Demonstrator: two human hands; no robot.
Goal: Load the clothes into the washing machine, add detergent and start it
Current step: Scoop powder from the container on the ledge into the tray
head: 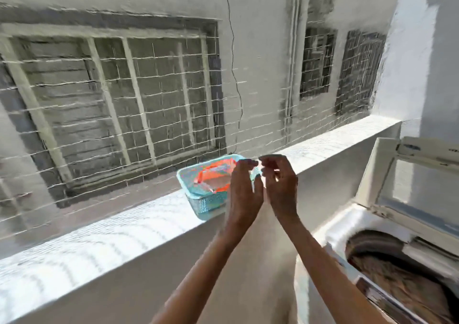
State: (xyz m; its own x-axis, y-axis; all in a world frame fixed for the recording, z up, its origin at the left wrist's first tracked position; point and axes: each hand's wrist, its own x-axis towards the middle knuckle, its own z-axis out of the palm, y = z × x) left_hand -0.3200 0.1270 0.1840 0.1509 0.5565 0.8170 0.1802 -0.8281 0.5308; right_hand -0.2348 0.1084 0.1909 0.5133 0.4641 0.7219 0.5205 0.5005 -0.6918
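While both hands meet over the ledge, the washing machine stands lid-up just right of them.

Left hand and right hand are raised together with fingers curled, pinching something small and pale between them; blur hides what it is. Just behind them on the ledge sits a turquoise basket holding an orange-edged packet. Brownish clothes lie in the machine's drum.
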